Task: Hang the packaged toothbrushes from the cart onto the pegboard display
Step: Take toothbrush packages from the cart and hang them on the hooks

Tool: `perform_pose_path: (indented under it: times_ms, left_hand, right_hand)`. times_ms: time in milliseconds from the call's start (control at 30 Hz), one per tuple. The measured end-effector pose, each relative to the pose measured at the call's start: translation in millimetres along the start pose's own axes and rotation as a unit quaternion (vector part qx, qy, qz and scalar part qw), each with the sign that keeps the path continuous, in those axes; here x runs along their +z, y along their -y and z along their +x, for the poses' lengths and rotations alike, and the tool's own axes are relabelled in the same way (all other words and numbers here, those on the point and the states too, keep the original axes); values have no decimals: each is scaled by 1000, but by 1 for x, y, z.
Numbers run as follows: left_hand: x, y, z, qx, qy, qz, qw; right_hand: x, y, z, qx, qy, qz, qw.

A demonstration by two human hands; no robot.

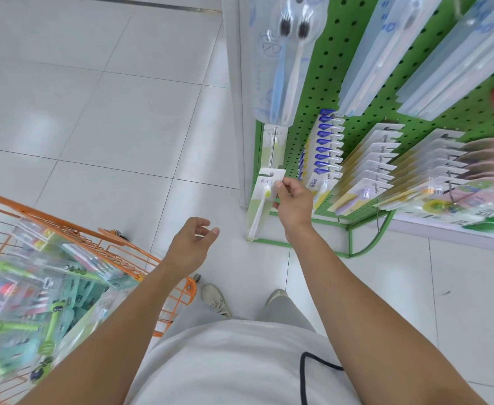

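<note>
One toothbrush pack (264,197) pinched by right hand (294,204) at peg (273,150) tip for threading; left hand (191,244) loose, empty.

left hand (191,247) loosely open, right hand (294,201) pinching

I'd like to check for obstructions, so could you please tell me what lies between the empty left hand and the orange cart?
Nothing: in the head view, only bare white floor tiles separate the left hand from the orange cart.
</note>
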State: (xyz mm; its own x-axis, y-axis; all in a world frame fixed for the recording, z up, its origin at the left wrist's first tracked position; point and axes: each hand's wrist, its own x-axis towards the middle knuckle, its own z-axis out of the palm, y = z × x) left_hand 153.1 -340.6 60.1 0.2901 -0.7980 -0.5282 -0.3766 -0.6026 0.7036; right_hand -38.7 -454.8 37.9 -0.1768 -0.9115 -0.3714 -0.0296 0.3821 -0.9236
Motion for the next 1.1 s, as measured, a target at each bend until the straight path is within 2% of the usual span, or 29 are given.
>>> perform_pose_path:
  times_ms: [300, 567, 733, 867, 967, 1033, 1100]
  left_hand:
    - [-4, -1, 1, 0, 8, 12, 1000]
    - [-11, 5, -3, -6, -3, 8, 1000]
    - [-16, 27, -15, -34, -27, -30, 999]
    - [-23, 58, -33, -69, -80, -96, 990]
    - [-38, 97, -51, -91, -132, -128, 979]
    - [-54, 128, -67, -120, -178, -120, 969]
    - [-73, 164, -83, -151, -233, -100, 955]
  right_hand:
    - [24, 6, 35, 6, -54, -33, 998]
    - [43, 57, 86, 118, -91, 132, 980]
    - [40, 53, 65, 155, -86, 129, 976]
    - [45, 6, -6, 219, -13, 64, 974]
    - [56, -45, -74, 313, 43, 55, 947]
    - [72, -64, -112, 334, 140, -28, 932]
    - [97, -67, -145, 275, 292, -172, 900]
